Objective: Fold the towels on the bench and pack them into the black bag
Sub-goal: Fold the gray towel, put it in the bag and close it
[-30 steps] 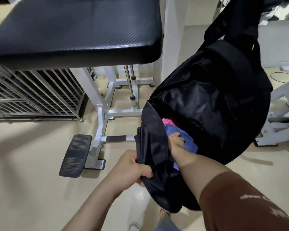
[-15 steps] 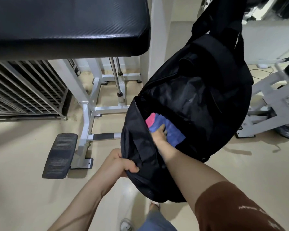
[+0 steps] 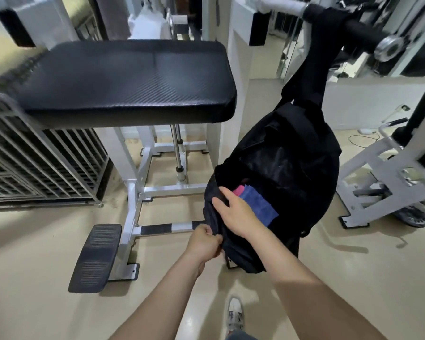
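One bag, two towels inside; left hand grips it, right hand flat.

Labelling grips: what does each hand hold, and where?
Left hand grips the bag by its lower front flap. Right hand lies on the flap's rim; grip unclear.

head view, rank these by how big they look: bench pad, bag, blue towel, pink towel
1. bench pad
2. bag
3. blue towel
4. pink towel, mostly hidden in the bag, so only its visible part is ranked
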Available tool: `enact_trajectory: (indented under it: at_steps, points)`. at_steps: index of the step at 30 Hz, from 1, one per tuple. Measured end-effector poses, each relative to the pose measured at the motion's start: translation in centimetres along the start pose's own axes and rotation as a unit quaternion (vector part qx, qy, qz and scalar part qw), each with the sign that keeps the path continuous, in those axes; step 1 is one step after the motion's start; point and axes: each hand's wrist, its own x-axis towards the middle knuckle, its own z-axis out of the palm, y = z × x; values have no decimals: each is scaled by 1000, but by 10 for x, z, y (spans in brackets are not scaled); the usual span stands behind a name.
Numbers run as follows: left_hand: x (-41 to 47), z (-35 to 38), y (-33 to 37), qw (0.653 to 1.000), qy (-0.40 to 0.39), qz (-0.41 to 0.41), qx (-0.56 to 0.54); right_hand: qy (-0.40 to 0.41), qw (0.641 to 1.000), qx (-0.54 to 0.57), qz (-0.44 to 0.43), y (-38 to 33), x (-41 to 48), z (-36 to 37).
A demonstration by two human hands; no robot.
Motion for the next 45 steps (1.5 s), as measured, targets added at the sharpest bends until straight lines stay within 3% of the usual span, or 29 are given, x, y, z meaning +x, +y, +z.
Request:
enact_trajectory:
  at_steps: [2,4,10,15,19,24,30,33,39,45]
  points:
    - [-4,-4,7,1000,1,5,-10,15,998,-69,-2,-8,-5,-1]
    - [-9,-11,20,999,7,25,-33,40,997,-64,-5,-19,-8,-5]
    - [-41,-39,80,982,23,183,-43,146,985,-43,-83,-71,-28,-35]
    - [-62,-73,139,933,114,340,33,205,961,-22,-186,-126,-37,-64]
    - [-57,-100,185,895,177,398,90,225,944,-45,-237,-167,-28,-85]
    - [-38,-128,235,854,228,412,221,184,942,-81,-269,-209,15,-107]
    - [19,-157,294,820,265,411,299,103,945,-146,-274,-249,107,-130]
    - [55,-181,332,819,281,394,307,61,956,-110,-266,-276,162,-140]
    - [113,-222,404,842,328,354,241,-5,965,117,-233,-337,256,-134]
    - [151,-253,459,864,343,338,150,-40,963,102,-247,-392,323,-100]
